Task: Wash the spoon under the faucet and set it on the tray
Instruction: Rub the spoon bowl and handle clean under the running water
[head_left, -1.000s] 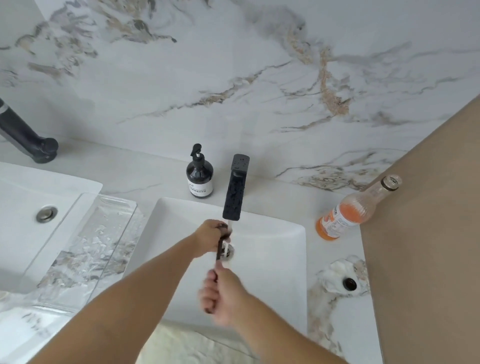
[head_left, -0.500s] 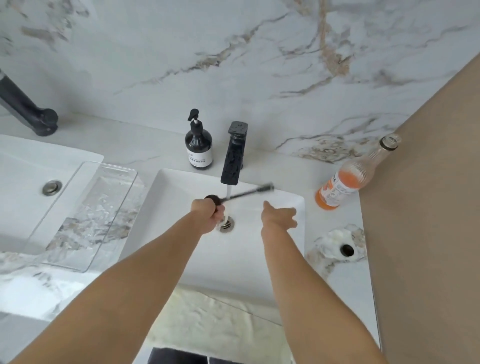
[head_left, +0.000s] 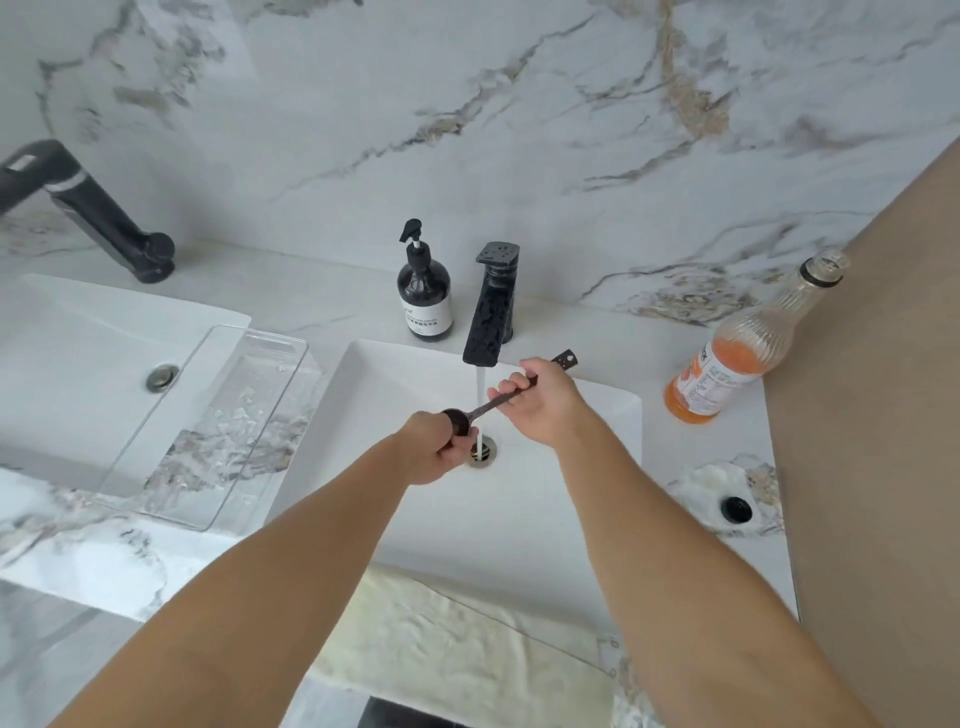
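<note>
A dark long-handled spoon (head_left: 496, 405) lies across the water stream under the black faucet (head_left: 491, 317), above the white sink (head_left: 597, 415). My left hand (head_left: 439, 447) grips the spoon's bowl end, near the drain (head_left: 483, 452). My right hand (head_left: 540, 408) is closed around the handle, whose tip with a hole sticks out past the fingers. Water runs from the spout down to the drain. The clear plastic tray (head_left: 218, 426) sits to the left of the sink, wet and holding nothing.
A dark soap pump bottle (head_left: 423, 296) stands left of the faucet. An open bottle of orange drink (head_left: 732, 364) leans at the right by a brown panel (head_left: 883, 415). A second sink (head_left: 78, 353) and black faucet (head_left: 88, 213) are at the left. A black cap (head_left: 735, 508) lies on the counter.
My right hand, open and off the spoon half a second ago, has closed on the handle. The spoon has swung from upright to lying across the stream.
</note>
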